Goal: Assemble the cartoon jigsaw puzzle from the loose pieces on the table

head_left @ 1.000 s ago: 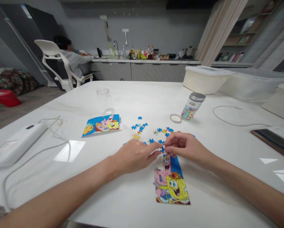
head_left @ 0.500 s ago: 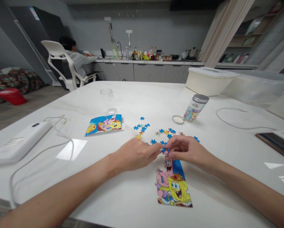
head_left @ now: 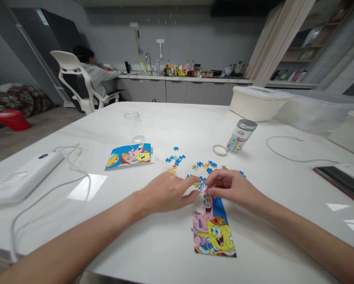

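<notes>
A small pink-and-blue jigsaw piece (head_left: 203, 187) is between my two hands, above the top end of the partly assembled jigsaw puzzle (head_left: 215, 232). My right hand (head_left: 231, 185) pinches its right side between thumb and fingers. My left hand (head_left: 171, 191) has its index finger and thumb at the upper and lower left edges of the piece, the other fingers curled under. The assembled part lies flat and shows a yellow and a pink cartoon figure. Loose jigsaw pieces (head_left: 178, 161), mostly blue, are scattered just beyond my hands, some hidden behind them.
A picture sheet (head_left: 129, 156) and a clear jar (head_left: 134, 128) stand left. A printed canister (head_left: 241, 136) and a round lid (head_left: 220, 150) are right. Farther out are a white device with a cable (head_left: 25, 175), a phone (head_left: 342, 183) and storage boxes (head_left: 258, 103). A person sits behind.
The piece between my hands is now turned and shows a lighter face. My left thumb and index finger have spread apart around it. The view has shifted slightly.
</notes>
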Motion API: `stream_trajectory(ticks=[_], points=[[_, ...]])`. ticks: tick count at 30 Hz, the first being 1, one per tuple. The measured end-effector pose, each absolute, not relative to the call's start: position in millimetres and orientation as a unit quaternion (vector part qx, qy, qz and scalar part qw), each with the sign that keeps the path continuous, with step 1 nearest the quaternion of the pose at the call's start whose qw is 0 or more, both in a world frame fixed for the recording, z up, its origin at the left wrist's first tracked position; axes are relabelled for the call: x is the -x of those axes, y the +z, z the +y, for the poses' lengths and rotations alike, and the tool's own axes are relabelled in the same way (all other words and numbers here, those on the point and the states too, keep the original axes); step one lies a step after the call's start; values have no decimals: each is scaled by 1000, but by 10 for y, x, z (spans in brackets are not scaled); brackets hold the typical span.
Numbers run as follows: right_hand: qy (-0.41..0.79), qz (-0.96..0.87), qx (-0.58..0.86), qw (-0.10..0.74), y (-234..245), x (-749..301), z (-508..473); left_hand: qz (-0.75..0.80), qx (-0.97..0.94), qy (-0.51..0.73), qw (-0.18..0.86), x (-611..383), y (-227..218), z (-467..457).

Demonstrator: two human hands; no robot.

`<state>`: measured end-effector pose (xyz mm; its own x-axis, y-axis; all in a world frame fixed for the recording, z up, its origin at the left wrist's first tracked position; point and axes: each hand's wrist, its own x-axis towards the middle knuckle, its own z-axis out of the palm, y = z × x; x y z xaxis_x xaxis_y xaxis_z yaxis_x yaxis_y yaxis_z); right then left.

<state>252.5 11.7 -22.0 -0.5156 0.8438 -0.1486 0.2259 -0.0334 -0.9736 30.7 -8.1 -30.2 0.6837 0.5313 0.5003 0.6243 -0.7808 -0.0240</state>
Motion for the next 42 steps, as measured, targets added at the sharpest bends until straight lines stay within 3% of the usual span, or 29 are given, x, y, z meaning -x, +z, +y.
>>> stream_trajectory(ticks=[34, 42], points=[[592, -655, 405, 238, -273, -2552, 98, -322, 929, -156, 92, -350, -281, -122], [563, -660, 402, 294, -242, -2578, 153, -306, 933, -183, 45, -302, -288, -90]])
